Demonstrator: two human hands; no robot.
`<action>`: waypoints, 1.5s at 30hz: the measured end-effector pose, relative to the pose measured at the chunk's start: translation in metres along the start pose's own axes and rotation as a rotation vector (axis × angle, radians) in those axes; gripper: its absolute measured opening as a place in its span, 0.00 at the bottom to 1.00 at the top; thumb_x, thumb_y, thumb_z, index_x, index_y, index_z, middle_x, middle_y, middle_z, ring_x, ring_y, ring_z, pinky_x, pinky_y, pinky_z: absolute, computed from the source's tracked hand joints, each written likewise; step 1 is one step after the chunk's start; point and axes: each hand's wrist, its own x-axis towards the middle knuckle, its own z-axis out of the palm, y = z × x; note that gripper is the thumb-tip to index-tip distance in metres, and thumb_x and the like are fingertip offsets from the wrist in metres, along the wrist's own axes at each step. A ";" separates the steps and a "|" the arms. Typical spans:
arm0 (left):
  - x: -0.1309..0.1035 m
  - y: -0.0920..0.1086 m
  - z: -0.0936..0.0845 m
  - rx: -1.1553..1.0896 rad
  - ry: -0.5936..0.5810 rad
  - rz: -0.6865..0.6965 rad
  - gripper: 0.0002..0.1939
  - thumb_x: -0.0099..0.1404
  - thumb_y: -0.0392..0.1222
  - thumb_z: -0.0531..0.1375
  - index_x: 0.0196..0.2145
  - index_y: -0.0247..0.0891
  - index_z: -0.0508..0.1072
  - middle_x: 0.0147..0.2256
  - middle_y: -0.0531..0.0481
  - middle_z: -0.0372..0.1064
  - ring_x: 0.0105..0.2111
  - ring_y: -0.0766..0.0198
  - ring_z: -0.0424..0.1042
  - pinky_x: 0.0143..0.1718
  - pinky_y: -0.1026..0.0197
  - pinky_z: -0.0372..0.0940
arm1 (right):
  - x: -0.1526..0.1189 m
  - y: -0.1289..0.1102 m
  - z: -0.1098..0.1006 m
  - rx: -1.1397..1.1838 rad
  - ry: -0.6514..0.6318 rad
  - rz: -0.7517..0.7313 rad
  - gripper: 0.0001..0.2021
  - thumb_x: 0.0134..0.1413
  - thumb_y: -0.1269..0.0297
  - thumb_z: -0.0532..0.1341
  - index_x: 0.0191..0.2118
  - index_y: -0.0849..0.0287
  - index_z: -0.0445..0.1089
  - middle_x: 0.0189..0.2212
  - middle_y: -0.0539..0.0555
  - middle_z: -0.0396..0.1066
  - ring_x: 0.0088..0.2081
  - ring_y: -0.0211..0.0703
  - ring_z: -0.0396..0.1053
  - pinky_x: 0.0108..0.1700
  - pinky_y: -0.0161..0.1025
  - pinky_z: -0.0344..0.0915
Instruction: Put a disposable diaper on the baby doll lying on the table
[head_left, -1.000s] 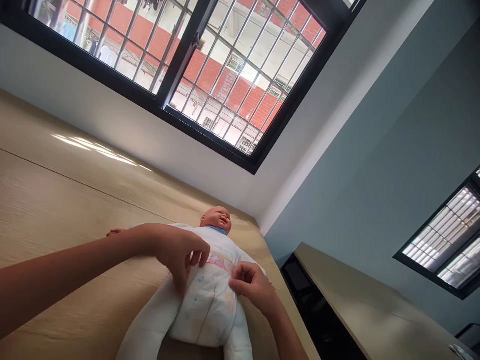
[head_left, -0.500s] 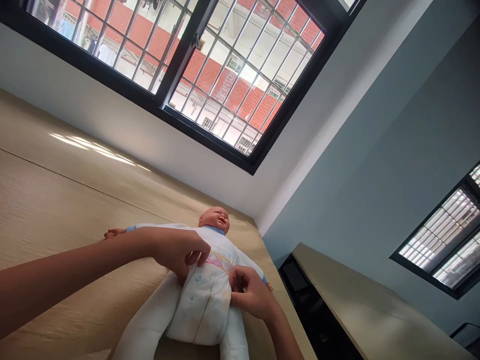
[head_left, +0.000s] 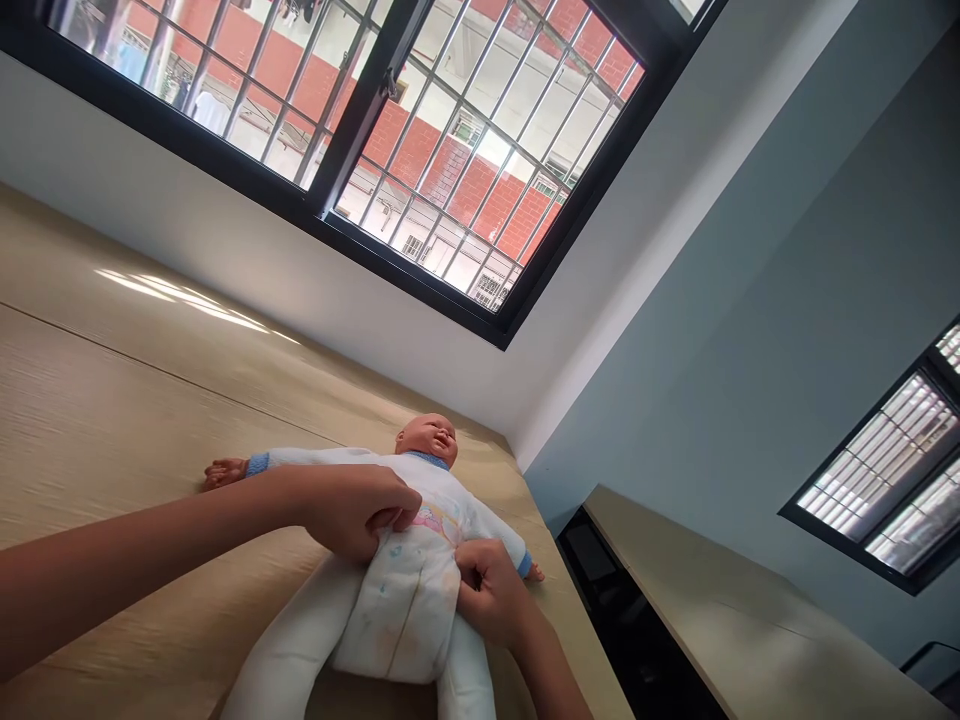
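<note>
A baby doll [head_left: 431,440] lies on its back on a tan tabletop [head_left: 112,400], dressed in a white top with blue collar and cuffs. Its white legs point toward me. Over its front, between the legs, sits a white diaper [head_left: 401,610] with faint printed marks and a line down the middle. My left hand [head_left: 364,510] is closed on the diaper's upper edge at the left. On the right side my right hand [head_left: 487,590] pinches the diaper's other upper corner between thumb and fingers. The fingertips of both hands are partly hidden.
Behind the tabletop rises a white wall with a barred, dark-framed window [head_left: 450,160]. To the right, past a dark gap, stands another tan surface [head_left: 720,590]. A second window [head_left: 885,470] is set in the grey-blue wall.
Both hands have shifted slightly, the right one a little to the left and down. The diaper's upper edge looks drawn tighter and more creased. More of the doll's arms and cuffs shows.
</note>
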 end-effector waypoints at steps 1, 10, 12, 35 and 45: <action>0.000 0.000 -0.001 -0.014 -0.009 -0.003 0.13 0.46 0.33 0.58 0.33 0.43 0.68 0.28 0.57 0.68 0.29 0.63 0.64 0.29 0.61 0.57 | 0.000 0.001 0.000 0.008 0.002 0.005 0.19 0.51 0.68 0.58 0.18 0.56 0.44 0.18 0.44 0.44 0.25 0.35 0.44 0.29 0.37 0.43; 0.001 -0.007 -0.003 -0.137 -0.096 -0.118 0.16 0.46 0.37 0.63 0.36 0.43 0.71 0.31 0.58 0.69 0.29 0.64 0.65 0.27 0.64 0.59 | -0.001 0.003 -0.005 0.091 -0.055 0.062 0.18 0.52 0.65 0.58 0.19 0.56 0.47 0.20 0.45 0.47 0.27 0.35 0.46 0.30 0.37 0.44; 0.002 -0.007 0.002 -0.109 -0.048 -0.066 0.13 0.46 0.35 0.60 0.33 0.42 0.69 0.29 0.58 0.67 0.28 0.65 0.63 0.27 0.63 0.57 | -0.001 0.004 -0.008 0.167 -0.093 0.097 0.17 0.51 0.63 0.59 0.20 0.57 0.50 0.21 0.45 0.48 0.27 0.35 0.46 0.30 0.36 0.43; 0.003 -0.014 0.003 -0.195 -0.100 -0.089 0.09 0.48 0.38 0.62 0.30 0.42 0.67 0.27 0.58 0.66 0.27 0.65 0.61 0.25 0.64 0.56 | 0.000 -0.002 0.000 -0.037 0.034 0.046 0.16 0.48 0.69 0.59 0.19 0.57 0.49 0.19 0.44 0.47 0.26 0.35 0.46 0.29 0.37 0.42; 0.003 -0.017 0.005 -0.184 -0.102 -0.093 0.09 0.48 0.38 0.61 0.30 0.42 0.66 0.27 0.59 0.65 0.27 0.66 0.60 0.25 0.64 0.56 | -0.001 0.001 -0.012 0.240 -0.178 0.241 0.15 0.43 0.66 0.66 0.22 0.57 0.56 0.22 0.43 0.51 0.28 0.34 0.47 0.28 0.35 0.42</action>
